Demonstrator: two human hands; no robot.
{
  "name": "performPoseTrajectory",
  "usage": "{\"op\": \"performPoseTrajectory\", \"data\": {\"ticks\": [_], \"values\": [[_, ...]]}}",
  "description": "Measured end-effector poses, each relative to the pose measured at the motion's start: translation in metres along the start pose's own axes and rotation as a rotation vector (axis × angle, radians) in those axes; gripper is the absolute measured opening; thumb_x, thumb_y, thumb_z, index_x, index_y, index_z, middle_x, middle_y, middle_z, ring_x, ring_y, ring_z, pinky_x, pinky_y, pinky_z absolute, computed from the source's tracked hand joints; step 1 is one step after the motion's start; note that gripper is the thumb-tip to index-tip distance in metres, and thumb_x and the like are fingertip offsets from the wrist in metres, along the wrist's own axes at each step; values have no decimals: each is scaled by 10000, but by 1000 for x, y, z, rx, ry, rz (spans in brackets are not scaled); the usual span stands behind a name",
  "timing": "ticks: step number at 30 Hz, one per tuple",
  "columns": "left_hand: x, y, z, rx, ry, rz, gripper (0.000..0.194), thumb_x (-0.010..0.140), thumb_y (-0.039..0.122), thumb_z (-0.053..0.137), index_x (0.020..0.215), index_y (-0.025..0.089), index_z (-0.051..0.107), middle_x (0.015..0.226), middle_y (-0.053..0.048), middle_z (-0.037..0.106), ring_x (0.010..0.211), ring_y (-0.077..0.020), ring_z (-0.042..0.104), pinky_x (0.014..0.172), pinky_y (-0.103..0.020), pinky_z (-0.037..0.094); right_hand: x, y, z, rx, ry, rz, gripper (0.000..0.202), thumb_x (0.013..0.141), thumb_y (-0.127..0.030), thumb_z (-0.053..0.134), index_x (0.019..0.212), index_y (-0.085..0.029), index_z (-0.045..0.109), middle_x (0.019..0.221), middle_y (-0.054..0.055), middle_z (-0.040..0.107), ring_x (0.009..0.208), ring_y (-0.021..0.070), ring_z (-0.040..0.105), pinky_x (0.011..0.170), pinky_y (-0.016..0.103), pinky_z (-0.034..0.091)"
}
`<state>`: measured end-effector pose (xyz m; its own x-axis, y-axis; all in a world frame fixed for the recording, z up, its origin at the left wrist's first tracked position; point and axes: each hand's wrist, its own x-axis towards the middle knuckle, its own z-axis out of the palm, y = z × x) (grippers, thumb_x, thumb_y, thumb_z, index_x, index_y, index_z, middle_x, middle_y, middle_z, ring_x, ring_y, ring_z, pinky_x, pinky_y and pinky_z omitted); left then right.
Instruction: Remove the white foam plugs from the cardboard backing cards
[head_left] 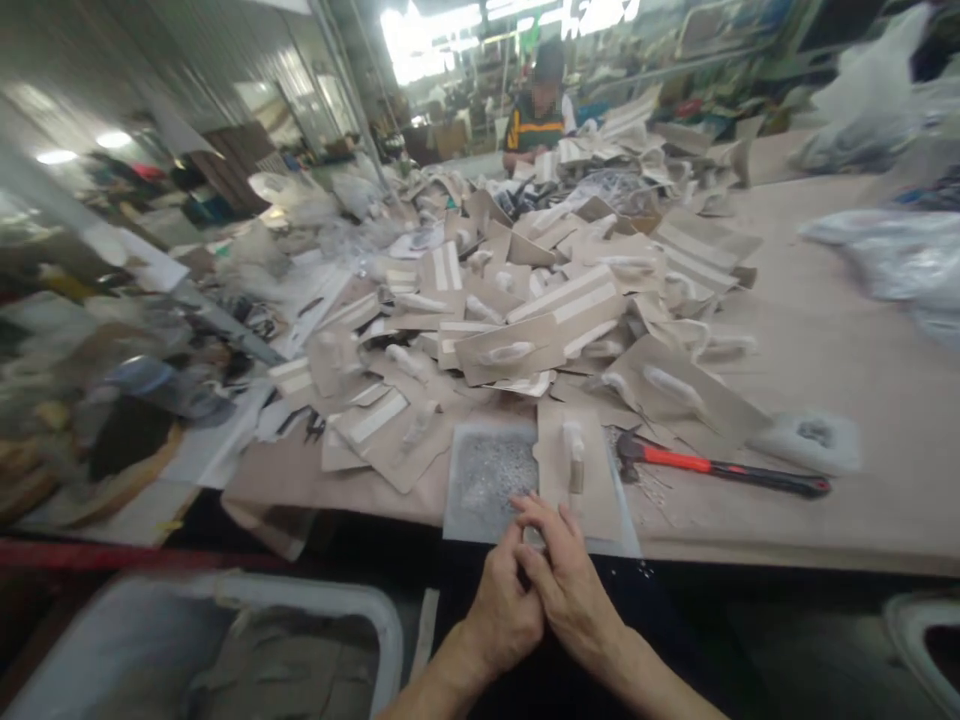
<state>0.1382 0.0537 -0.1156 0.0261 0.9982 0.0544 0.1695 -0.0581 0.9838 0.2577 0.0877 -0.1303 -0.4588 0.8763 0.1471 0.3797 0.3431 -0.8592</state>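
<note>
My left hand (504, 598) and my right hand (564, 572) meet at the table's front edge, fingers bent and touching one another. The left fingers curl in; whatever they may hold is hidden. The right fingertips reach over the lower edge of a beige piece (553, 450) with a white-wrapped handle. Beside it on the left lies a grey, speckled plate (491, 475). A hammer (720, 468) with a red and black handle rests to the right, its head near the beige piece.
A large heap of beige pieces (540, 325) covers the middle of the table (840, 370). A small plastic bag (814, 440) lies at the right. A white bin (390, 620) stands lower left. Across the table sits a person (534, 125).
</note>
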Motion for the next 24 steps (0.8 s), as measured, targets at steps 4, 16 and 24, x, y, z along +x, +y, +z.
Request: {"op": "performPoseTrajectory", "data": {"ticks": [4,16,24], "values": [[3,-7,-9,-35,73,-123,218,906,310,579,1020,145,665,898,-57,694,806,-176,629,787,-273,514,2,16,0,-38,2,-9,411,1004,-426,387,1342,-239,531,1434,117,564,1345,291,517,1117,576,411],[34,-58,-90,261,487,-200,402,862,446,604,1142,161,645,1062,-100,718,1012,-275,661,910,-379,502,42,95,-74,-490,478,128,579,927,-597,449,1183,-99,592,1212,242,625,1168,363,577,1019,582,456],[86,-64,-55,244,293,-77,351,816,378,639,1106,183,665,1127,-115,709,1099,-293,645,1016,-441,477,74,60,-40,-445,295,283,651,964,-383,470,1533,-102,328,1106,184,698,962,304,690,849,449,545]]}}
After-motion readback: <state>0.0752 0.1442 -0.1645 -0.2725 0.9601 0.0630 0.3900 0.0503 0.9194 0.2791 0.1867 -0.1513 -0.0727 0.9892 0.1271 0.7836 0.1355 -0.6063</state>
